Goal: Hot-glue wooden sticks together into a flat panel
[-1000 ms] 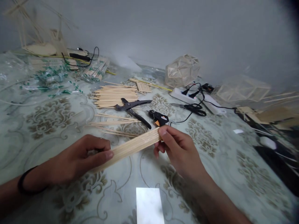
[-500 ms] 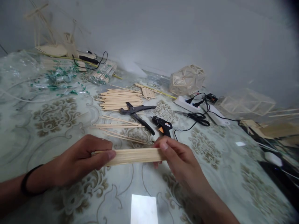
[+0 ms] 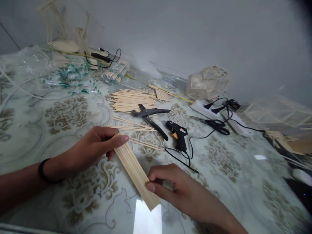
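A flat panel of thin wooden sticks [image 3: 134, 170] laid side by side slants down to the right between my hands. My left hand [image 3: 102, 143], with a black band at the wrist, pinches its upper end, thumb on top. Thumb and fingertips of my right hand [image 3: 168, 187] grip the panel's right edge near the lower end. Beyond them lie a few loose sticks [image 3: 136, 126], a thick pile of sticks [image 3: 134, 99], black-handled cutters [image 3: 148, 113] and a black glue gun [image 3: 179, 133] with an orange trigger.
Black scissors [image 3: 214, 125] and white power strips [image 3: 204, 109] with plugged cables lie to the right. At the back stand stick-framed models [image 3: 207, 83]. Clear plastic wrappers [image 3: 73, 76] and packed sticks [image 3: 115, 73] spread over the back left. A patterned cover lies on the table.
The stick panel has turned from nearly level to a steep slant, its right end lowered towards me. My right hand has moved down with it; the view has shifted slightly left.
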The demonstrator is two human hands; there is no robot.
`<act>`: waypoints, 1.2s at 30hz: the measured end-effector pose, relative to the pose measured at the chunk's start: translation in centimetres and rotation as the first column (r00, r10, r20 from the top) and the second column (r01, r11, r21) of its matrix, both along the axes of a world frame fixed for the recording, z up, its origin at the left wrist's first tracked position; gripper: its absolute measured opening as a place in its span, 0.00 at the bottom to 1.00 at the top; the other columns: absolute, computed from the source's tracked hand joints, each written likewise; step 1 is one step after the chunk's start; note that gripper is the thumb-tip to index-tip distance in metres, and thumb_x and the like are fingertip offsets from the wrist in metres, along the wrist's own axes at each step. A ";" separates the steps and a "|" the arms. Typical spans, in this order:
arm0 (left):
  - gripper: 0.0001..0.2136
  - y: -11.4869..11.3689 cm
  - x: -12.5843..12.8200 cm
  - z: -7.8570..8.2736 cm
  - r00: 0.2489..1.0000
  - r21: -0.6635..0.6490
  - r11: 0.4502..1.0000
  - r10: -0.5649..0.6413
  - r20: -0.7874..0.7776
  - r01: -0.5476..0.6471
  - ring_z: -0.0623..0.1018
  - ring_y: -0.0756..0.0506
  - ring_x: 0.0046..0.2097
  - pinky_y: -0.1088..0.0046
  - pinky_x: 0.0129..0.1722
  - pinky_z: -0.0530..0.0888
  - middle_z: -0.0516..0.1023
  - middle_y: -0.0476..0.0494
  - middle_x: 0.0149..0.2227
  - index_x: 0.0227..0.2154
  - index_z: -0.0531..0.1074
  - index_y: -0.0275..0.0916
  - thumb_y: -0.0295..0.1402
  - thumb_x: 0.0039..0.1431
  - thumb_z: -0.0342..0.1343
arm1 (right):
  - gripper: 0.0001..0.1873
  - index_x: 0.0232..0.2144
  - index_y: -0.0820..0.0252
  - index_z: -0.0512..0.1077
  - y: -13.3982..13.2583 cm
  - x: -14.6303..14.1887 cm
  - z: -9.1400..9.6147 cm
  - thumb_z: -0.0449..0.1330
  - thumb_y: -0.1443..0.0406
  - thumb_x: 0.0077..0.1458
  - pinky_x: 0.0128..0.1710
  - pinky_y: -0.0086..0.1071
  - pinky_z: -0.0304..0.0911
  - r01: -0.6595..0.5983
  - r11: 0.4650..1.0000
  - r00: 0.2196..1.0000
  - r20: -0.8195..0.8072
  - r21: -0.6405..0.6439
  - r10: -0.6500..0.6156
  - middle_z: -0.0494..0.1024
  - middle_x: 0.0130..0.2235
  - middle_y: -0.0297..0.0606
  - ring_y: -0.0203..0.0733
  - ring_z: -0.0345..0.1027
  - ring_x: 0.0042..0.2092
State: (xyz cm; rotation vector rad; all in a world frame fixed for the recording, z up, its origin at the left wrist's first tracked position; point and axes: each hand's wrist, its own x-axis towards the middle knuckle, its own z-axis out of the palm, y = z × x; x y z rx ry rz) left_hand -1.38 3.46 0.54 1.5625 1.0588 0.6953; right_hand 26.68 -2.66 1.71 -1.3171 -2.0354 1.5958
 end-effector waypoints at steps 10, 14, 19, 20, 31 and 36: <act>0.26 -0.6 0.6 0.6 0.996 0.034 0.996 -0.078 -0.036 0.079 0.65 0.52 0.24 0.76 0.24 0.63 0.64 0.55 0.19 0.18 0.64 0.40 0.48 0.71 0.58 | 0.17 0.33 0.56 0.75 -0.7 -1.3 -1.4 0.63 0.54 0.72 0.29 0.31 0.52 0.085 0.994 0.986 -0.139 -0.066 -0.094 0.68 0.28 0.27 0.35 0.57 0.30; 0.26 -0.7 0.6 0.9 0.994 0.064 0.993 -0.100 -0.034 0.102 0.67 0.52 0.25 0.76 0.26 0.65 0.67 0.54 0.21 0.20 0.66 0.40 0.48 0.72 0.56 | 0.18 0.32 0.56 0.74 -0.8 -1.4 -1.0 0.63 0.53 0.72 0.28 0.31 0.52 0.131 0.990 0.975 -0.174 -0.057 -0.139 0.68 0.27 0.27 0.35 0.58 0.29; 0.23 -0.8 0.2 1.2 0.993 0.119 0.986 -0.115 -0.020 0.117 0.71 0.51 0.27 0.76 0.28 0.68 0.72 0.53 0.23 0.22 0.70 0.40 0.44 0.73 0.52 | 0.20 0.31 0.55 0.71 -1.3 -0.9 -0.8 0.63 0.51 0.72 0.27 0.31 0.56 0.195 0.975 0.949 -0.232 -0.104 -0.214 0.68 0.26 0.28 0.36 0.62 0.27; 0.22 -0.9 0.1 1.3 0.993 0.123 0.985 -0.115 -0.024 0.117 0.71 0.52 0.27 0.76 0.28 0.67 0.72 0.53 0.23 0.22 0.70 0.40 0.43 0.73 0.52 | 0.20 0.31 0.55 0.71 -1.3 -0.8 -0.8 0.63 0.51 0.72 0.28 0.31 0.57 0.194 0.973 0.947 -0.236 -0.127 -0.219 0.69 0.26 0.28 0.36 0.62 0.27; 0.22 -1.0 0.7 1.0 0.980 0.079 0.978 -0.190 -0.058 0.194 0.69 0.52 0.25 0.77 0.27 0.65 0.71 0.55 0.22 0.22 0.71 0.40 0.42 0.73 0.54 | 0.19 0.31 0.55 0.69 -1.4 -1.4 -1.0 0.61 0.53 0.73 0.27 0.29 0.59 0.152 0.978 0.953 -0.243 -0.143 -0.183 0.68 0.25 0.26 0.33 0.62 0.25; 0.21 -1.2 0.5 0.9 0.971 0.038 0.970 -0.238 -0.036 0.239 0.71 0.52 0.27 0.78 0.29 0.68 0.72 0.55 0.23 0.23 0.72 0.40 0.42 0.73 0.55 | 0.18 0.29 0.54 0.68 -1.6 -1.4 -0.8 0.61 0.56 0.73 0.25 0.31 0.50 0.168 0.986 0.968 -0.183 -0.019 -0.169 0.68 0.25 0.27 0.34 0.59 0.27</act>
